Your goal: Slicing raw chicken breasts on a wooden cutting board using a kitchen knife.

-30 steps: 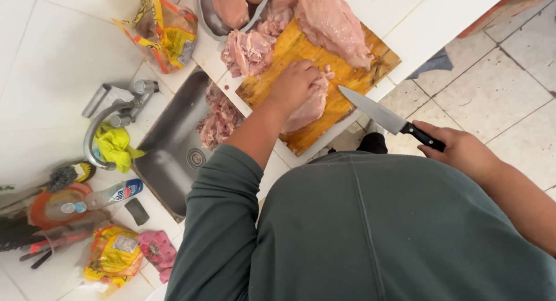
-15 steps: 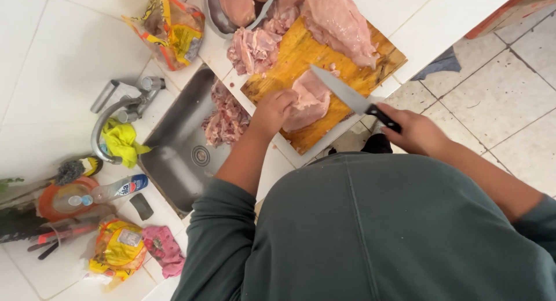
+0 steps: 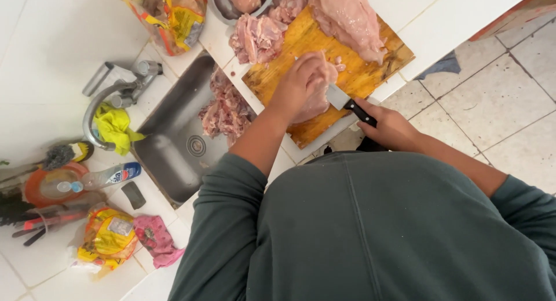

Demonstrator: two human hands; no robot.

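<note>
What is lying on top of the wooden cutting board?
On the cutting board: raw chicken pieces, and one piece under the left hand. The right hand holds a knife, its blade tip hidden.

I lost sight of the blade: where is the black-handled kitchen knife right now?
In the head view, the black-handled kitchen knife is in the right hand, blade under the left hand against the raw chicken piece on the wooden cutting board.

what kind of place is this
Most likely a home kitchen: a white tiled counter with a steel sink and tap, and a wooden cutting board where raw meat is being cut with a knife.
</note>
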